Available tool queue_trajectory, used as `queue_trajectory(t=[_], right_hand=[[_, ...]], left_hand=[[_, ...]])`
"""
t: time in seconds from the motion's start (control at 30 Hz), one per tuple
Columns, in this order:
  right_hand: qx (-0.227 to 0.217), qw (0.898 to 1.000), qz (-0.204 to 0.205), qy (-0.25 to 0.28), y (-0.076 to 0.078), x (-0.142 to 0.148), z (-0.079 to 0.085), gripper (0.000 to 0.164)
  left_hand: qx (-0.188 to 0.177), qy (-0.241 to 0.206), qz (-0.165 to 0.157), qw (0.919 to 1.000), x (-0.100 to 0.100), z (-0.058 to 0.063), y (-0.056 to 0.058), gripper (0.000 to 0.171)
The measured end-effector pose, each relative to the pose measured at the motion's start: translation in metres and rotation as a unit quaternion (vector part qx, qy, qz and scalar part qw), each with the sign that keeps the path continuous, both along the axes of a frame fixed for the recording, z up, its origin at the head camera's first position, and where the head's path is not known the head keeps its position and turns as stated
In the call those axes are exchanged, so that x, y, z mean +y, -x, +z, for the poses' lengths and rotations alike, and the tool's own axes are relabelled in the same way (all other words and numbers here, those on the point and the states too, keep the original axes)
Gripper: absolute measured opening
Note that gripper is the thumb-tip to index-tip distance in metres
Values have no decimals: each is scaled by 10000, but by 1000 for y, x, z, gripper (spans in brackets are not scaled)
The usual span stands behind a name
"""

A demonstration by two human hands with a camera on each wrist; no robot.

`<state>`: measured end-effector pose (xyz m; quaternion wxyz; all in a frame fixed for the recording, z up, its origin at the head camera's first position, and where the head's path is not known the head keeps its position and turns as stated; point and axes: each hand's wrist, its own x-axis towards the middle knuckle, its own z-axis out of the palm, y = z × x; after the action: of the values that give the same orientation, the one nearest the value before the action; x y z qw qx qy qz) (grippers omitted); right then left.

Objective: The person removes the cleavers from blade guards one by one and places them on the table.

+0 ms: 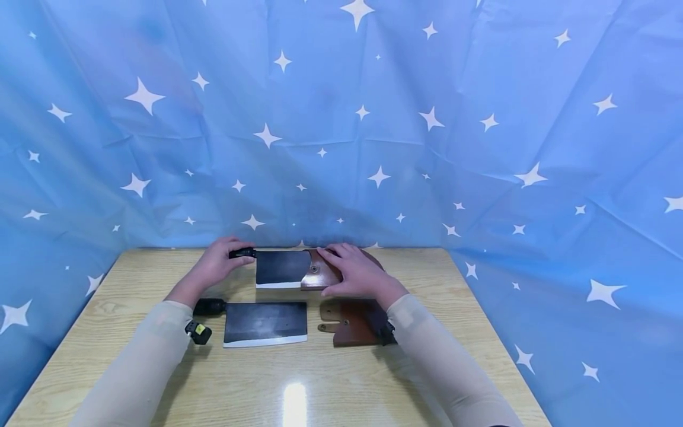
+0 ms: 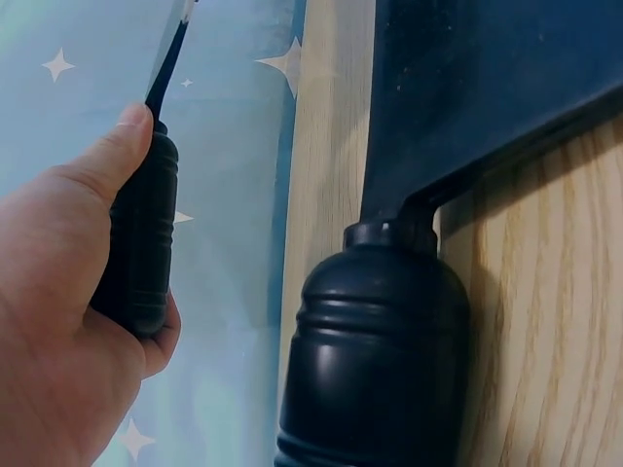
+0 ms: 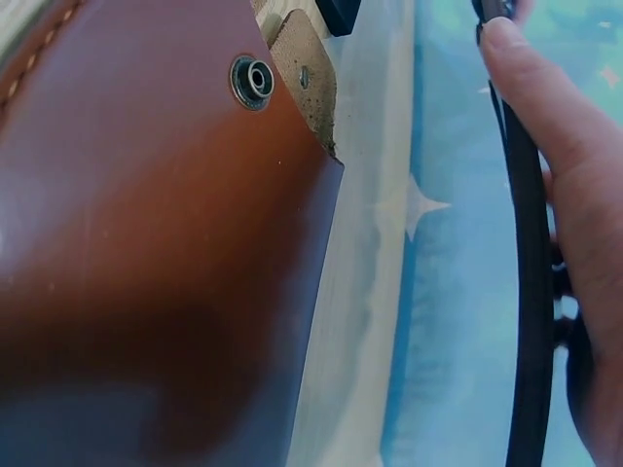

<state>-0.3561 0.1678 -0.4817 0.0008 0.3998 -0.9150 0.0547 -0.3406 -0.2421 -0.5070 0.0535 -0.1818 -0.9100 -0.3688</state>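
My left hand (image 1: 217,262) grips the black ribbed handle (image 2: 146,238) of the far cleaver, thumb along its top. This cleaver's dark blade (image 1: 283,265), with a bright edge facing me, reaches into the open end of a brown leather sheath (image 1: 319,276). My right hand (image 1: 356,271) holds that sheath, its thumb and fingers on either side; the right wrist view shows the sheath edge-on. The part of the blade inside the sheath is hidden. Both are raised near the table's back edge.
Nearer me lies a second cleaver (image 1: 265,323) on the wooden table (image 1: 240,385), handle to the left. To its right is a second brown sheath (image 1: 354,332) with a snap and strap, partly behind my right forearm. A blue star-patterned curtain (image 1: 331,89) surrounds the table.
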Motion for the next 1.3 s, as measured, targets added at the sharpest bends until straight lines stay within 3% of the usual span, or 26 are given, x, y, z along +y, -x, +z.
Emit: queue_trajectory(t=[1.3], right_hand=[[155, 9995, 127, 235, 3, 9, -3, 110]], left_hand=[[-1, 91, -33, 10000, -10, -2, 0, 48]])
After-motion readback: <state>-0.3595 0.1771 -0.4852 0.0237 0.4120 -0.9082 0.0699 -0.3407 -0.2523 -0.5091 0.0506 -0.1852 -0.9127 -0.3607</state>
